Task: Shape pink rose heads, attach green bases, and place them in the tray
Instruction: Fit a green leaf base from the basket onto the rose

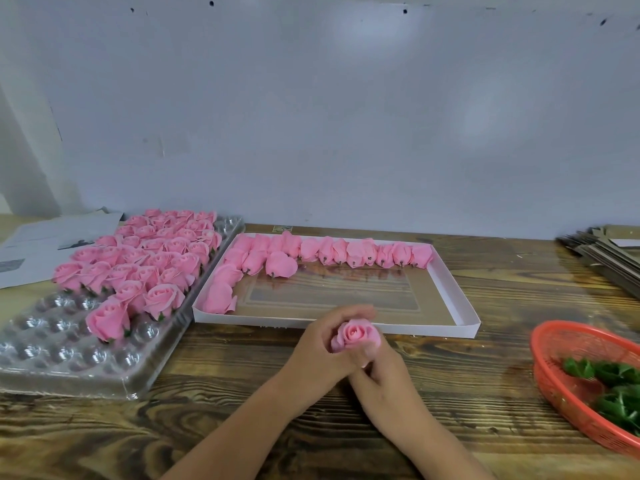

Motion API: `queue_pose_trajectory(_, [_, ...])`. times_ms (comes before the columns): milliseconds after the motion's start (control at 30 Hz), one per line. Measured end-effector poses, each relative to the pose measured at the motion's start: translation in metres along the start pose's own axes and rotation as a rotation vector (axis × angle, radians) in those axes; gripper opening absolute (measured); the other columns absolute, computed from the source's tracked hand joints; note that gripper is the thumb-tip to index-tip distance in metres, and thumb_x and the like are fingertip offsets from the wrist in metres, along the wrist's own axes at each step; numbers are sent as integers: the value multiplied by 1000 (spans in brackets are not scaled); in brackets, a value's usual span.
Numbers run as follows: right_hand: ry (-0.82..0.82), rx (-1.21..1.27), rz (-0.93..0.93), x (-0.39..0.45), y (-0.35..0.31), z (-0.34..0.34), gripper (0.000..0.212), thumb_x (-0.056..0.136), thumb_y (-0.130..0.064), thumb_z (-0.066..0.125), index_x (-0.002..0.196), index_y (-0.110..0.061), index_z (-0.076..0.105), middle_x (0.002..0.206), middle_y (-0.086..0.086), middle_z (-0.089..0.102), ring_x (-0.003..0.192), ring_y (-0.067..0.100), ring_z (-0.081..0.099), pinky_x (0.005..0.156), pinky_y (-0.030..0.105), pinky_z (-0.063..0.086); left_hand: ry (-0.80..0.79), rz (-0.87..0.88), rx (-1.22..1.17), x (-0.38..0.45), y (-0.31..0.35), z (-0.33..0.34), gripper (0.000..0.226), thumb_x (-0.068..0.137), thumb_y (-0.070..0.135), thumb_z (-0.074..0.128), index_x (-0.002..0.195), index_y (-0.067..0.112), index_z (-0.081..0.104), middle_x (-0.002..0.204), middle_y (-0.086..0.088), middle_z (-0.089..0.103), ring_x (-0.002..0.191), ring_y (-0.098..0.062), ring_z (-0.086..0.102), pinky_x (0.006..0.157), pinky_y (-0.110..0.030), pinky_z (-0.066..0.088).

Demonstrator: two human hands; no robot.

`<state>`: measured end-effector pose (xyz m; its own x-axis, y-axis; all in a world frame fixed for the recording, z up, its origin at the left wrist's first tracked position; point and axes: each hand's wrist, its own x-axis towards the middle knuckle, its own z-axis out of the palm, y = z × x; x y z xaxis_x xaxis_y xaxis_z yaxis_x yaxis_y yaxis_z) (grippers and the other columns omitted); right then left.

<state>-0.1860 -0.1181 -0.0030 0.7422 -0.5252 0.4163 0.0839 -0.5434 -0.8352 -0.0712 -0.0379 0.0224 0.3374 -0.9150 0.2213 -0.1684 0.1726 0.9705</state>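
Soft, even light falls from above, leaving pale bright patches on the wall (363,29). Shadows are faint. Wide-angle bending curves the edges, and the hands look slightly blurred.

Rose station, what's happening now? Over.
Left hand and right hand both grip one pink rose head. Green bases wait in orange basket. Nothing blocking.

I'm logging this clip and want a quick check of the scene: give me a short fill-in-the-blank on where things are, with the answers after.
1. Both hands, left hand and right hand, hold one pink ____ between them.
2. The green bases lie in an orange ____ at the right.
3. The finished roses stand in the clear plastic tray on the ____ side of the table.
4. The unshaped rose heads lie in the white cardboard ____.

Missing words: rose; basket; left; box
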Motion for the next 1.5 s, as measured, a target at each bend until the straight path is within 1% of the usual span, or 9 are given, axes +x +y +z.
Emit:
queue_pose_trajectory(133, [-55,-36,-6,-1,-3,1,14,97,-42,54,110,-48,57,107,-25,65,105,1,63,84,9,47,81,21,-39,1,6,-2,31,85,45,70,91,16,78,99,2,77,112,-6,67,97,-18,48])
queue_pose_trajectory(200, [-64,-65,3,-1,-5,2,16,96,-40,53,99,-54,55,102,-27,64,101,0,63,80,8,46,15,66,-3,-2,4,-1,42,95,38,64,69,4,70,76,-8,73,109,-8,67,109,-24,43])
queue_pose_trajectory(333, [-81,-79,3,0,-4,2,18,94,-36,49,104,-49,59,101,-27,65,99,-1,64,78,8,47,19,38,-36,0,2,1,21,83,40,74,96,25,81,109,0,78,120,-8,65,100,-18,48])
queue_pose_trajectory(567, [-85,-45,19,0,4,0,25,98,-25,54,122,-30,58,112,-20,65,108,7,64,88,21,54,13,60,41,-1,4,1,57,78,57,77,130,37,63,129,18,68,122,-5,62,95,-17,51])
queue_pose_trajectory(767, [-103,-51,16,-1,2,1,23,96,-36,49,117,-34,59,108,-20,66,106,6,65,84,17,52,20,68,122,-2,8,4,36,83,63,68,118,58,67,127,26,67,124,1,60,100,-14,47])
queue_pose_trajectory(967, [-62,-15,49,-2,4,1,21,96,-42,51,114,-40,61,109,-22,66,104,3,65,82,14,52,-106,-27,139,0,4,-3,87,58,72,83,134,58,45,134,31,58,128,6,52,103,-13,44])
queue_pose_trajectory(1167, [21,-31,91,1,1,-1,28,92,-35,58,110,-56,57,109,-29,65,101,-5,64,79,7,48,-31,-23,279,-3,0,-10,93,62,49,90,131,76,34,133,31,56,127,4,54,109,-33,49])
queue_pose_trajectory(1333, [35,-79,131,-1,11,-3,30,92,-18,62,120,-29,61,104,-23,68,100,-3,64,80,10,49,14,13,311,-5,0,-6,84,70,43,83,129,77,35,129,41,53,124,11,52,98,-13,48])
queue_pose_trajectory(1500, [84,-103,142,-1,8,-3,34,90,-17,68,116,-37,59,99,-25,69,97,-8,63,75,5,46,87,28,305,-4,-4,-4,78,79,28,81,126,75,42,123,37,58,118,9,57,89,-11,52])
